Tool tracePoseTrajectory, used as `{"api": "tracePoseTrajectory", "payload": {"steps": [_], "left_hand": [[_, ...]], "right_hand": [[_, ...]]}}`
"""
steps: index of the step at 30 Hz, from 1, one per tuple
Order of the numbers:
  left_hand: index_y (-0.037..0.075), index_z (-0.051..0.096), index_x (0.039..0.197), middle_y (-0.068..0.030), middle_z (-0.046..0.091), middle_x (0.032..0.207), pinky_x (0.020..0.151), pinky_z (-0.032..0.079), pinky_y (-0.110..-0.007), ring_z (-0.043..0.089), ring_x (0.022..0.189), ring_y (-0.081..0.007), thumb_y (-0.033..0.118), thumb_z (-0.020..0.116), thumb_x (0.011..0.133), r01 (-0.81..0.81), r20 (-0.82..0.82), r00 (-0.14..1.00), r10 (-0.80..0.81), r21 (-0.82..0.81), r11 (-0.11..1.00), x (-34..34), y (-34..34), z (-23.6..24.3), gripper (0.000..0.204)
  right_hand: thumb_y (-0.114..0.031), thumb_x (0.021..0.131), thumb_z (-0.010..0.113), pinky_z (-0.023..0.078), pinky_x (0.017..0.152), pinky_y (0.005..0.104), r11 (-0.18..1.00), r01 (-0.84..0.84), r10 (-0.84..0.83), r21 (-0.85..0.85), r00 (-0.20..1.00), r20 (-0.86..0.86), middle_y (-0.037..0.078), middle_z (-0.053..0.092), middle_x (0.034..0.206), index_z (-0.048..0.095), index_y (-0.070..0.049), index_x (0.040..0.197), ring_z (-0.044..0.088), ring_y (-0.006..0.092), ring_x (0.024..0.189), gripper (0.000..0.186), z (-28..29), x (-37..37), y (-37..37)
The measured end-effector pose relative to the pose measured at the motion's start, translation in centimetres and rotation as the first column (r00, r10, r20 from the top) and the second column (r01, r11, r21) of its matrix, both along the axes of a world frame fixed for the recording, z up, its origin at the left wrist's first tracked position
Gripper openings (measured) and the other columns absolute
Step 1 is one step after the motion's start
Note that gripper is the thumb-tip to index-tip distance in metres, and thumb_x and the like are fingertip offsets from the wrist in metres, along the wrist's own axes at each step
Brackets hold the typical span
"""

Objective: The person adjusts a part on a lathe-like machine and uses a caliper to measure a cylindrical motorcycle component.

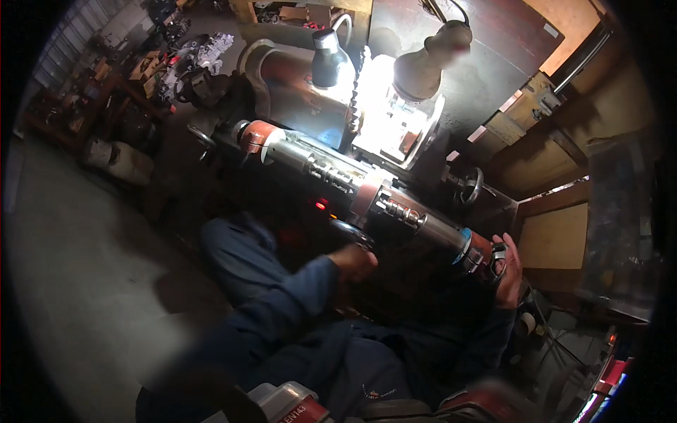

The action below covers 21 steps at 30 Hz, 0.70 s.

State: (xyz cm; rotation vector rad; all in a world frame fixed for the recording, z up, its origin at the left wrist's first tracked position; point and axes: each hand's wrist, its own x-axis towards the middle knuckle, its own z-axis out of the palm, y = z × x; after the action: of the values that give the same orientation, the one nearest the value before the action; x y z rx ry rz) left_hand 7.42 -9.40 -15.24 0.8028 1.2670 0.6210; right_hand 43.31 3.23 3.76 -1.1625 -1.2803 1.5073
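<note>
Curling left hand (357,261) into a fist beside handwheel (352,231), can't tell if gripping it. Cupping right hand (509,273) at red end collar (481,248), firm grip unclear. Facing metal shaft (400,211), set diagonally in front of torso, near lit lamp (417,75).

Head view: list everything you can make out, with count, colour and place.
Long stepped metal shaft: one, silver, across the machine
Round metal end collars: two, red-orange, either end
Metal centre bracket: one, orange-red, mid-shaft
Conical lamp: one, dark grey, behind the shaft
Cone-shaped lamp: one, beige, right of it
Round metal handwheels: at least two, silver, behind and before the shaft
Cylindrical tank: one, pale, left floor
Background clutter: uncountable, mixed, upper left
Sleeves: two, dark blue, lower
Left hand: one, bare, at the near handwheel
Right hand: one, bare, at the right collar
</note>
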Motion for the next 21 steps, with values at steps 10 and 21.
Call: {"api": "tracePoseTrajectory", "payload": {"steps": [10,21], "left_hand": [[0.003,0.063,0.110,-0.0115,0.066,0.112,0.098,0.043,-0.044,0.060,0.109,-0.0341,0.017,0.061,0.091,0.442,-0.404,0.162,0.900,0.845,0.300,-21.6,6.2,19.8,0.024],[0.001,0.060,0.086,-0.0190,0.069,0.083,0.068,0.052,-0.041,0.067,0.081,-0.0372,0.021,0.059,0.093,0.119,-0.437,0.497,0.749,0.890,0.440,-23.7,12.1,19.7,0.021]], "right_hand": [[-0.038,0.062,0.066,0.041,0.100,0.0365,0.997,-0.050,0.047,0.053,0.998,0.040,0.011,0.047,0.128,0.030,-0.007,0.148,0.051,0.0250,0.114,0.099,0.6,-1.4,-0.9],[-0.021,0.067,0.056,0.043,0.102,0.0354,0.998,0.055,-0.045,0.030,0.962,-0.269,0.012,0.047,0.126,0.033,-0.003,0.145,0.053,0.0258,0.115,0.083,0.9,-3.2,1.9]]}}
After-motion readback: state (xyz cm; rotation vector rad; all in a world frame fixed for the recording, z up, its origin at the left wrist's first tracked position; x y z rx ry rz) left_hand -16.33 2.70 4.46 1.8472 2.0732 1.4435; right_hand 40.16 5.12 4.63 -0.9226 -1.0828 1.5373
